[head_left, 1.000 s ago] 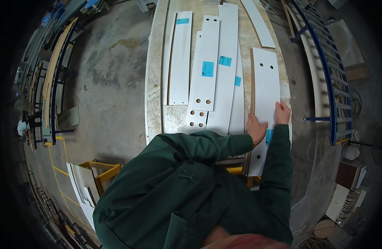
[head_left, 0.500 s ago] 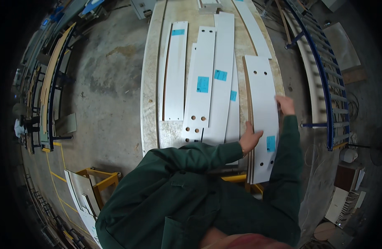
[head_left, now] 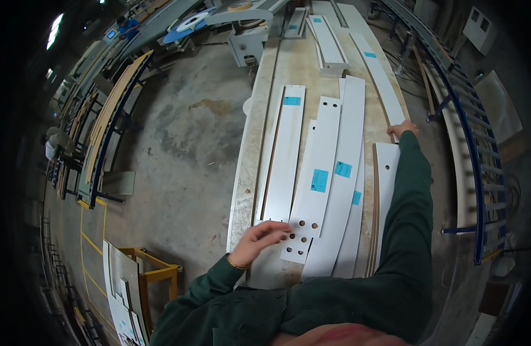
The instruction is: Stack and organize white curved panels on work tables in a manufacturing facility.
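At the right edge of the worktable, my right hand (head_left: 402, 129) closes around the near end of a long narrow white panel (head_left: 376, 69) with a blue label. My left hand (head_left: 258, 242) hovers with fingers stretched out and nothing in it, next to the lower end of a drilled white panel (head_left: 327, 150). A curved white panel (head_left: 352, 124) lies partly beneath that one, and a straight white panel (head_left: 289, 144) is to its left. Below my right hand, my sleeve partly covers a stack topped by a white panel with holes (head_left: 386, 155).
A stack of white panels (head_left: 329, 43) sits farther up the worktable (head_left: 251, 167). Blue roller conveyors (head_left: 470, 138) run along the right. A yellow-framed cart (head_left: 161, 271) with panels stands at lower left. People work in the distance at left.
My right hand has gone from the drilled panel stack up to the narrow panel's end. My left hand has left that stack and swung left. The view has shifted, showing more of the far table.
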`<state>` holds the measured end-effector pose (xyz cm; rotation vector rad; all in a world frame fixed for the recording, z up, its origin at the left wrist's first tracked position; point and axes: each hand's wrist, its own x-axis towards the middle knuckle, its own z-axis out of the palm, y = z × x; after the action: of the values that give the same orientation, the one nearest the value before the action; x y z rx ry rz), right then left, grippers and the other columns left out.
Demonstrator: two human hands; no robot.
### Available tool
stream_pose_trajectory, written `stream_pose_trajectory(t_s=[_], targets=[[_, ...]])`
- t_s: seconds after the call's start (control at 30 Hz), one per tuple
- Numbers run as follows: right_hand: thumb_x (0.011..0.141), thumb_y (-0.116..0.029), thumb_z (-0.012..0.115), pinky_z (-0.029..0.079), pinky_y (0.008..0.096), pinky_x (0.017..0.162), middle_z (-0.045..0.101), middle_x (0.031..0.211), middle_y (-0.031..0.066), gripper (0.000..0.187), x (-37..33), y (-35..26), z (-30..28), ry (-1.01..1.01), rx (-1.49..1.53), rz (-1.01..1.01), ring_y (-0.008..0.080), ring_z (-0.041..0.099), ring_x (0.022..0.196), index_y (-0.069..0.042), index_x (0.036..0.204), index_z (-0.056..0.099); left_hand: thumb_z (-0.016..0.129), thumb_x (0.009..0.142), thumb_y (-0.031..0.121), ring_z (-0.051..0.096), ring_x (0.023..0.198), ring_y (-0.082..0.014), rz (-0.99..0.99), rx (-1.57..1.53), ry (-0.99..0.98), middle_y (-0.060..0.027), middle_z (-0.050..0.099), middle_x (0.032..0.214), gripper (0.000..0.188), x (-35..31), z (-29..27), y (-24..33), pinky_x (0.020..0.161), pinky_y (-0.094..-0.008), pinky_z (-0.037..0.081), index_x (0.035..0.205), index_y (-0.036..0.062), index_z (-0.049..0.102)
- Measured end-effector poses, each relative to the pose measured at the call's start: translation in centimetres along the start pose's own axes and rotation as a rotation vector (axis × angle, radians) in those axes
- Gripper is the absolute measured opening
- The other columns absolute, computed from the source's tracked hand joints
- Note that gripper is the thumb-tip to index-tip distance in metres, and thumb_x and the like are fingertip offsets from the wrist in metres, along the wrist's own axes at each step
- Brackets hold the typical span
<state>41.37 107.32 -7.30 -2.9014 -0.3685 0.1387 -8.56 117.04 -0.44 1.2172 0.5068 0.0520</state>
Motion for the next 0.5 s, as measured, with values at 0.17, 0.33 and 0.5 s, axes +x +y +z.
stream_pose_trajectory(t_s=[0.17,0.33,0.5], targets=[[0.044,-0.041,0.062,0.044,0.0327,0.073,0.056,0.092,0.0185,0.058,-1.3,-1.0,-5.6,0.009,0.007,0.012,0.0274,0.055,0.085,0.0,0.086,0.06,0.048,0.081,0.017,0.053,0.082,-0.0109,0.013,-0.004,0.21,-0.0047,0.056,0.094,0.022,-0.9,-3.0,-0.1,0.074,-0.0234,0.04,0.097,0.0034,0.053],[0.048,-0.039,0.063,0.041,0.0283,0.053,0.056,0.059,0.0116,0.045,-7.1,-1.4,-10.9,-0.086,0.197,-0.05,0.0176,0.053,0.057,0.003,0.064,0.06,0.049,0.081,0.018,0.052,0.08,-0.0104,0.089,0.035,0.101,-0.0048,0.056,0.09,0.021,2.5,-1.7,-0.3,0.072,-0.0229,0.04,0.094,0.0018,0.053],[0.054,-0.035,0.064,0.04,0.0242,0.051,0.055,0.059,0.008,0.039,-16.9,-0.4,-11.3,-0.112,0.491,-0.017,0.0129,0.051,0.055,0.003,0.063,0.059,0.049,0.081,0.021,0.05,0.073,-0.0082,0.173,0.072,-0.096,-0.0023,0.056,0.086,0.022,7.9,1.2,-0.7,0.068,-0.021,0.039,0.093,0.0032,0.054]])
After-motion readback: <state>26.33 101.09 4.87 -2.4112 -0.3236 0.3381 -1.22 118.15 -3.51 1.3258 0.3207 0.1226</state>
